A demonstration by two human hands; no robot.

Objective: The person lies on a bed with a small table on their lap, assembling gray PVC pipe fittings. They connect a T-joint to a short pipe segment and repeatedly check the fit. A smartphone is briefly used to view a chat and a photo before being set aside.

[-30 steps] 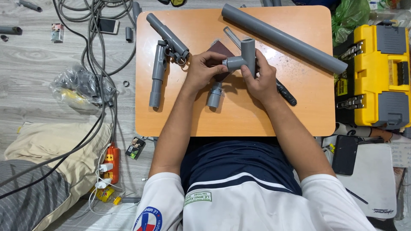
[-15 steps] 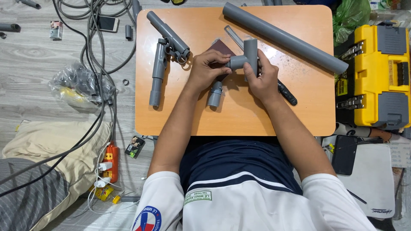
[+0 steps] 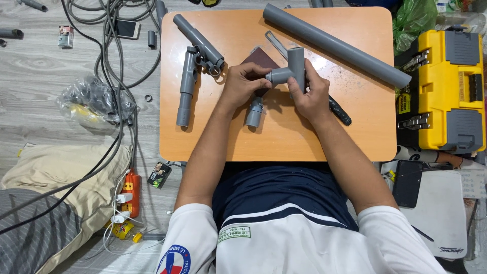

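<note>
Both hands meet just above the middle of the frame, over a low orange table [image 3: 324, 137]. Closed around the upright bar of a grey plastic tee fitting [image 3: 291, 73], the right hand [image 3: 309, 96] has its fingers wrapped over the far side and its thumb toward the near side. The left hand [image 3: 243, 83] pinches the tee's side branch, which points toward the left of the frame, with fingertips curled over the end of that branch. The tee is held a little above the tabletop, not resting on it.

Directly under the hands lies a dark brown flat sheet [image 3: 258, 58], partly covered by the left fingers. Just below the left hand stands a short grey coupling piece [image 3: 253, 111] on the table. A black handle [image 3: 339, 110] pokes out from under the right wrist toward the lower right, and a slim metal blade [image 3: 276, 44] shows above the tee.

Across the upper right of the table runs a long grey pipe [image 3: 335, 43], slanting down to the right. On the upper left of the table lie two joined grey pipe sections [image 3: 193, 66], one slanted, one nearly vertical.

At the right edge of the frame sits a yellow and grey toolbox [image 3: 451, 86]. On the floor at the left are grey cables [image 3: 119, 66], a clear plastic bag [image 3: 89, 99] and an orange power strip [image 3: 131, 190].
</note>
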